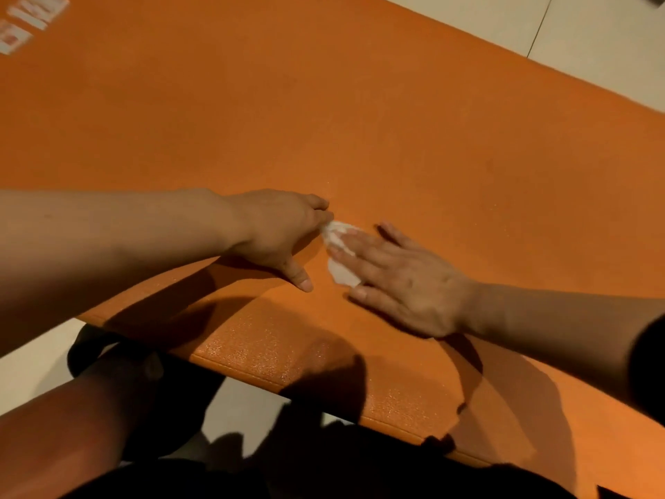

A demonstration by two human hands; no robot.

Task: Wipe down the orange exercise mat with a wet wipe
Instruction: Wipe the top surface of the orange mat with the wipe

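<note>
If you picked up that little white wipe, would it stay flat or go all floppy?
Probably floppy: the wipe already lies crumpled and folded on the mat. It looks thin, so likely very light. The right hand lies flat on it and the left hand touches its edge, perhaps to stop it bunching.

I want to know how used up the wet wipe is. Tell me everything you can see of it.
The wet wipe is small, white and crumpled or folded into an uneven wad, lying on the orange mat near its front edge. The right hand lies flat on it, straight fingers pressing it down and hiding part of it. The left hand touches its upper end with its fingertips. No dirt shows on the visible part; wetness cannot be judged.
</note>
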